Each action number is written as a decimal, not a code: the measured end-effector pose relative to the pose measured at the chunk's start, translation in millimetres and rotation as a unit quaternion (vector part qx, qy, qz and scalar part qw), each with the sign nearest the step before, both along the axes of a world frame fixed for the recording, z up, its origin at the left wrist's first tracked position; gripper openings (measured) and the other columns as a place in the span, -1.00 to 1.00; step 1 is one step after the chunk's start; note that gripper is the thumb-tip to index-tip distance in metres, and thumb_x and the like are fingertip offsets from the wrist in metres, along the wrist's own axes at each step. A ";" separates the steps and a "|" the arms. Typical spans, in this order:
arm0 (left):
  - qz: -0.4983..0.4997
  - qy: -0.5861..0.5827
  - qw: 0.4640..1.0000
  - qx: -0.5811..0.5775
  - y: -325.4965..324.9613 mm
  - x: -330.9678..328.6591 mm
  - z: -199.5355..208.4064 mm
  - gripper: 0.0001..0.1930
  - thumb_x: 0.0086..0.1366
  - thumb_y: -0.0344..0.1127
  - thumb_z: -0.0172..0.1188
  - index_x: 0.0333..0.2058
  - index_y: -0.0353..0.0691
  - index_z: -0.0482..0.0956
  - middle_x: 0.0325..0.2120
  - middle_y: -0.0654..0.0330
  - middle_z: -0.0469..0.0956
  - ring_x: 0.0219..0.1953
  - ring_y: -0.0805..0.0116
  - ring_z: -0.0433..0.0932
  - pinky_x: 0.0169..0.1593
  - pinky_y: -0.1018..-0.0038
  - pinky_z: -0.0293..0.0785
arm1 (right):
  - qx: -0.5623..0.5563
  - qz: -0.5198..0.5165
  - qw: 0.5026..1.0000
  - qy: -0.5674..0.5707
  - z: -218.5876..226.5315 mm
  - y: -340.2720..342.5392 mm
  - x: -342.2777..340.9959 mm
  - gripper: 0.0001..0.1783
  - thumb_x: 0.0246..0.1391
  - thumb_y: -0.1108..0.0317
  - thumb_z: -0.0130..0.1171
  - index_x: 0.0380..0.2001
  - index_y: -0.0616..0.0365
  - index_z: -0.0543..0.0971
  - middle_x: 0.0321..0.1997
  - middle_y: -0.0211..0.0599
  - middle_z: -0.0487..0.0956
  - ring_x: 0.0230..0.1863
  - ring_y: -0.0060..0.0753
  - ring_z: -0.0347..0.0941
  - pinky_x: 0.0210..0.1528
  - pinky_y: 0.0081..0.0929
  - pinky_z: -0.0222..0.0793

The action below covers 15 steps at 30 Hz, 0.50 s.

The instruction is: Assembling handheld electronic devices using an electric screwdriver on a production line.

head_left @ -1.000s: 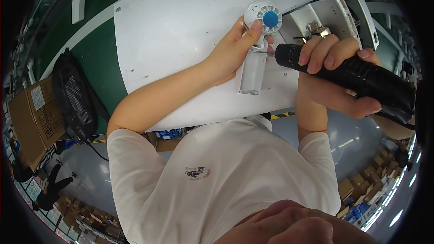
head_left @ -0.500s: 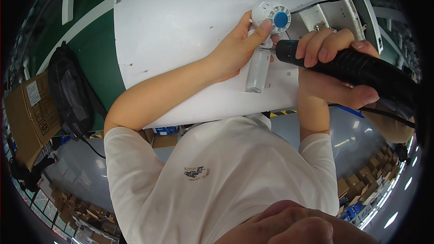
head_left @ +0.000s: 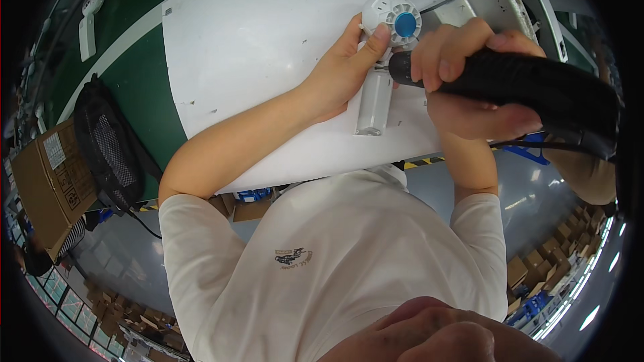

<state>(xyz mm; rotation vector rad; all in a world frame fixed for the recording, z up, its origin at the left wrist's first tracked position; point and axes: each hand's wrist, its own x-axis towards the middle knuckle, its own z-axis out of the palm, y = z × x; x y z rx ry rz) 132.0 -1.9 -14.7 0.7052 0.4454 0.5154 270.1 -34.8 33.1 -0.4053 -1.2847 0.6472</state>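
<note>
A white handheld fan (head_left: pixel 373 104) with a round slotted head and a blue disc at its centre lies over the white table sheet. Closed around it just below the head is my left hand (head_left: pixel 352 60), thumb on top; the fingers underneath are partly hidden. My right hand (head_left: pixel 456 60) grips a black electric screwdriver (head_left: pixel 510 77), held sideways from the right. The driver's nose meets the fan's neck, between head and handle. Its tip is too small to make out there.
The white sheet (head_left: pixel 241 47) covers the green table. At the back right stands a metal tray (head_left: pixel 503 7) with a dark cable along it. Another white fan (head_left: pixel 88 27) lies at the far left. A black mesh bag (head_left: pixel 107 141) and a cardboard box (head_left: pixel 57 181) are on the left.
The screwdriver and my right hand have shifted left and slightly up, with the driver's nose closer to the fan's neck. The whole view has moved slightly. My left hand keeps its hold.
</note>
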 end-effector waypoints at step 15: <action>-0.030 -0.003 0.999 -0.030 0.9 0.0 4.9 -0.57 0.41 0.06 -0.09 0.04 -0.13 0.23 -0.22 0.20 0.45 -0.23 0.47 0.49 -0.19 0.50 0.49 | 0.000 -0.253 0.959 -0.124 45.5 -28.2 30.7 -0.32 0.16 -0.31 -0.13 -0.02 0.11 0.24 -0.51 -0.21 0.42 -0.64 -0.40 0.35 -0.64 -0.48 0.38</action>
